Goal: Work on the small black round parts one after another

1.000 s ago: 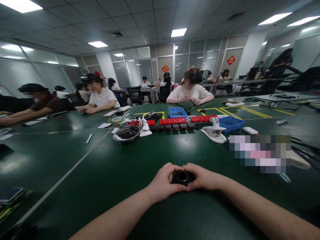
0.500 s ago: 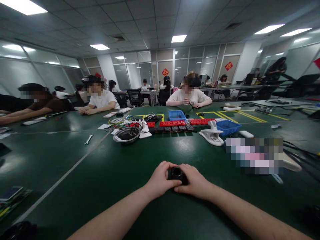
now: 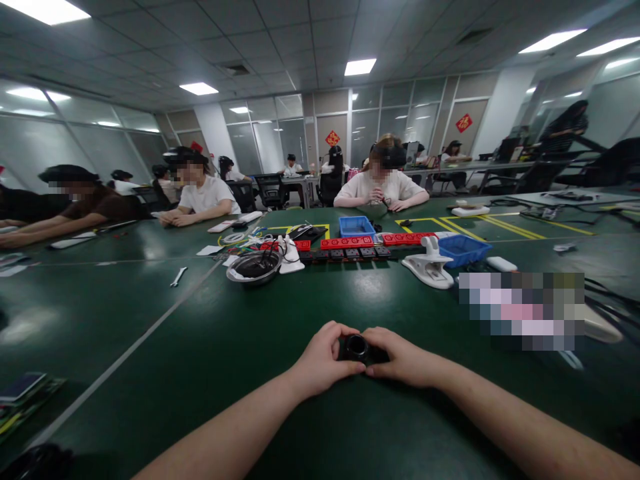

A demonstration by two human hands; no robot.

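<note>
A small black object with a round opening on top (image 3: 357, 345) stands on the green table (image 3: 240, 320), between my two hands. My left hand (image 3: 327, 360) curls round its left side, thumb in front and fingers behind. On the other side my right hand (image 3: 397, 359) has its thumb and fingers bent round the right part of the black object. Both hands rest low, close to the table top, and their tips nearly meet. The underside of the object is hidden.
Beyond my hands lie a bowl with a black item (image 3: 254, 267), red power strips (image 3: 347, 243), a white clamp (image 3: 429, 263) and blue trays (image 3: 463, 250). A wrench (image 3: 178, 277) lies left, a circuit board (image 3: 27, 397) at the left edge. People sit across the table.
The view has shifted slightly. My right hand has moved a little to the right, its thumb drawn back from the left hand. My left hand keeps its hold.
</note>
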